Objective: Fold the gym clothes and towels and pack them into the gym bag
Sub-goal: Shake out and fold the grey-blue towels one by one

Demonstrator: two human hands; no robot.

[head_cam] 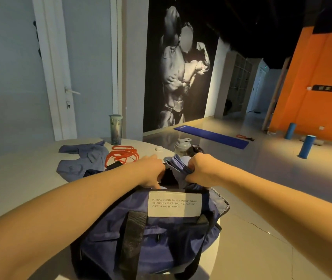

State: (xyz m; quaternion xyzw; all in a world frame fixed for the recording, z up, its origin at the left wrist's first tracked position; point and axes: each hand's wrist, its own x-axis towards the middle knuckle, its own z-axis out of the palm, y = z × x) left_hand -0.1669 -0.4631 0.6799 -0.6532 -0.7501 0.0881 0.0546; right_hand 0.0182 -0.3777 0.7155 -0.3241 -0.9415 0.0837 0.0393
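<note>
Head cam view: a navy gym bag [157,235] in soft, slightly shiny nylon sits on a smooth pale round table [19,188], with black webbing straps and a rectangular white fabric label stitched on its side. The right hand [203,171] is clenched around a folded towel [178,165], lavender-blue with ribbed layered edges, held at the bag's open mouth. The left hand [151,171] grips the bag's rim, fingers curled over it. Further back on the table lies a crumpled blue-grey garment [82,160], soft and unfolded, just beside a coiled orange rubbery band [123,154] and a tall cylindrical tumbler [115,129].
</note>
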